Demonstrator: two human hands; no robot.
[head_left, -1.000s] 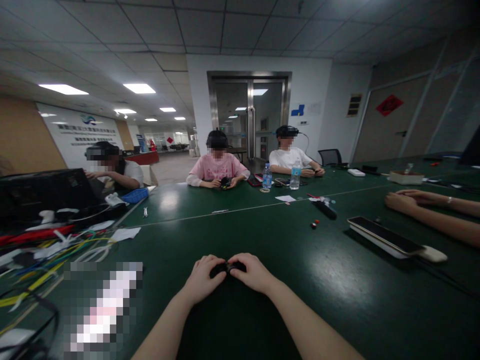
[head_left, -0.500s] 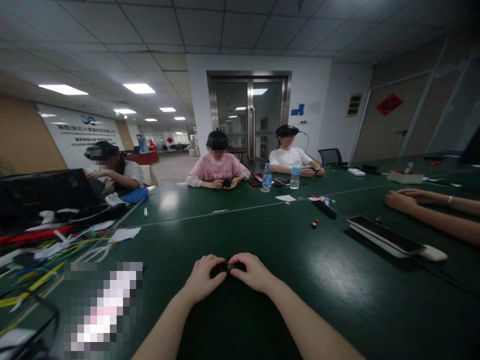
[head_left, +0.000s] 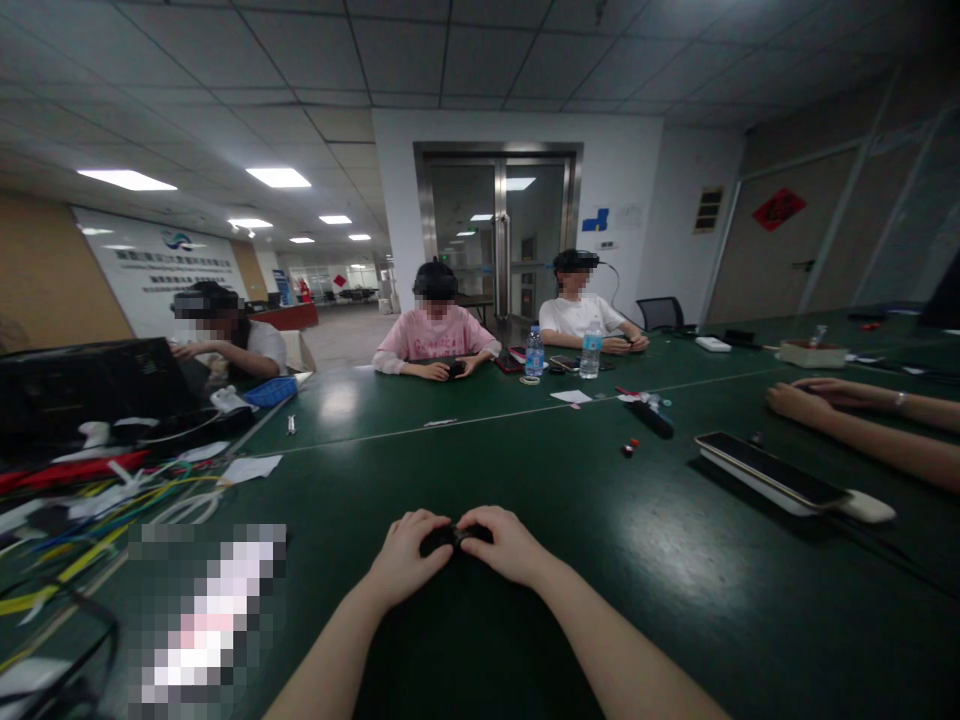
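Note:
Just above the green table, in the lower middle of the head view, both my hands meet around a small black object. My left hand curls round its left side, with thumb and fingers closed on it. From the right, my right hand grips the other end in the same way. Fingertips almost touch at the middle. Most of the object is covered by my fingers, so its exact kind cannot be made out.
Tangled cables and a blurred-out flat item lie on the left. To the right are a phone on a white block and another person's hands. Water bottles stand across the table, near seated people wearing headsets.
My hands and the black object stay in place. Across the table, the person in pink has slightly shifted their hands on a dark object.

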